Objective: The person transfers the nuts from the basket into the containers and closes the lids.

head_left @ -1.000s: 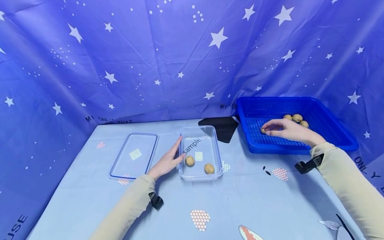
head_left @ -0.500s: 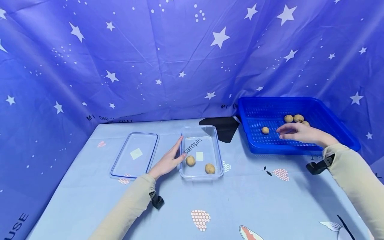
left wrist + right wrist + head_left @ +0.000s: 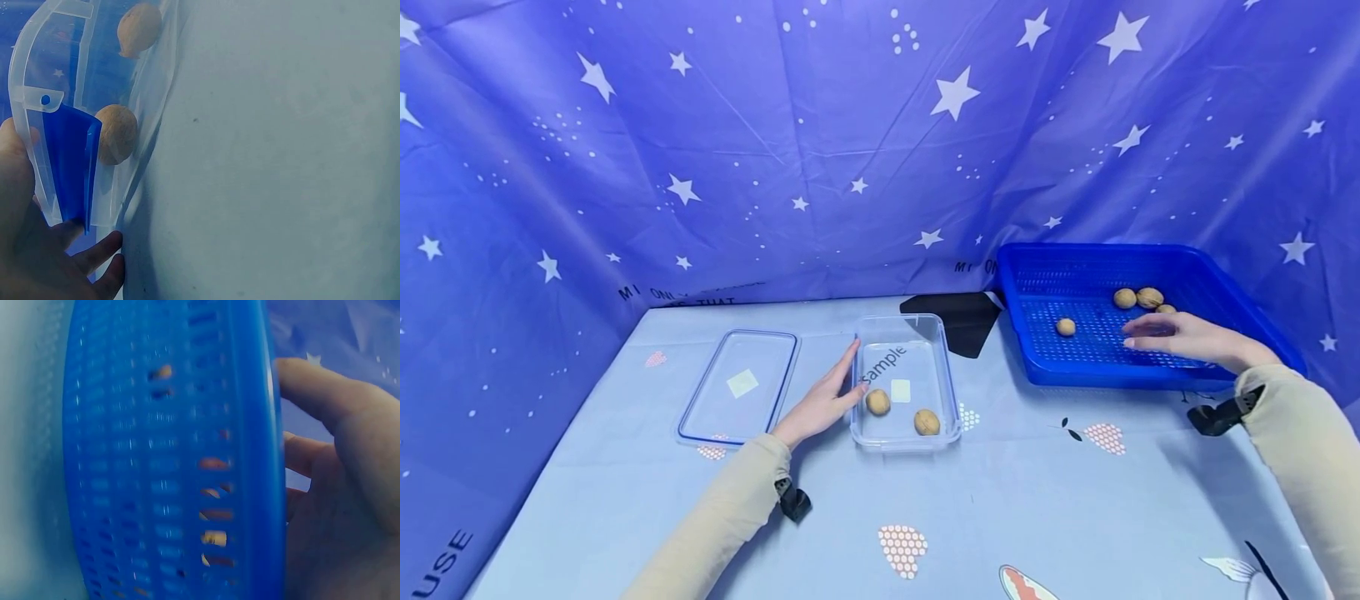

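Observation:
In the head view a clear container (image 3: pixel 904 442) holds two walnuts (image 3: pixel 877 402), (image 3: pixel 927 422) near its front end. My left hand (image 3: pixel 822 406) rests against its left side, fingers extended; the left wrist view shows the hand (image 3: pixel 50 231) at the container wall (image 3: pixel 37 150). My right hand (image 3: pixel 1198 340) hovers over the blue basket (image 3: pixel 1120 377), with no walnut visible between its fingers. One walnut (image 3: pixel 1065 327) lies apart at the basket's left; several others (image 3: pixel 1124 298) sit beyond the hand. In the right wrist view the basket wall (image 3: pixel 256 456) hides part of the hand (image 3: pixel 350 456).
A clear lid with a blue seal (image 3: pixel 683 408) lies left of the container, bearing a pale square. The patterned cloth (image 3: pixel 820 533) covers the table, and a starry blue curtain (image 3: pixel 820 108) stands behind it.
My right hand has moved away from the single walnut, rightward across the basket, and that walnut is now uncovered. My left hand has stayed at the container.

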`<state>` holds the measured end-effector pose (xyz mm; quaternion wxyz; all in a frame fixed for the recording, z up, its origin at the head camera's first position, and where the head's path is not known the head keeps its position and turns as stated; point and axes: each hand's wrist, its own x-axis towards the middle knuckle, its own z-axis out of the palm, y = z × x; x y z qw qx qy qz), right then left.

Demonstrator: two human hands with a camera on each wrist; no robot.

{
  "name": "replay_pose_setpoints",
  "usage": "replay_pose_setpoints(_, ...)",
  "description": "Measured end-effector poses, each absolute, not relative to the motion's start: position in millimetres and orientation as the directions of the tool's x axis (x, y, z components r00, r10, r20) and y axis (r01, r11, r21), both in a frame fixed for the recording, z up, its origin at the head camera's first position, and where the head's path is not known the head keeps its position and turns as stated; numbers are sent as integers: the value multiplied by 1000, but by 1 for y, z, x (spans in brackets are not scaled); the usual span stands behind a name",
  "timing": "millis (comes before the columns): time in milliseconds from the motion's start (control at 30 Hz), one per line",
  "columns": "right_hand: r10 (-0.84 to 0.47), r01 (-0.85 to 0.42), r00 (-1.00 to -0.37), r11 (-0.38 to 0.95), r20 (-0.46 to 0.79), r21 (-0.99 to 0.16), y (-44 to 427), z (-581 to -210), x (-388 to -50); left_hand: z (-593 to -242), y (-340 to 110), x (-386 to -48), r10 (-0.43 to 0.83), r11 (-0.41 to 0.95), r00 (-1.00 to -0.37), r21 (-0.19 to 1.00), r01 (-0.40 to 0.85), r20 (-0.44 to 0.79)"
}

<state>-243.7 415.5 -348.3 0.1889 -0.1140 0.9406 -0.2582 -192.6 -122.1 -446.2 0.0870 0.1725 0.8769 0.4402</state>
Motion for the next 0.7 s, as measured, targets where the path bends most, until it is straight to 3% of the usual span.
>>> replay_pose_setpoints(700, -269, -27, -897, 823, -349, -567, 466, -364, -253, -446, -124, -194, 397, 558, -918, 796, 235, -7)
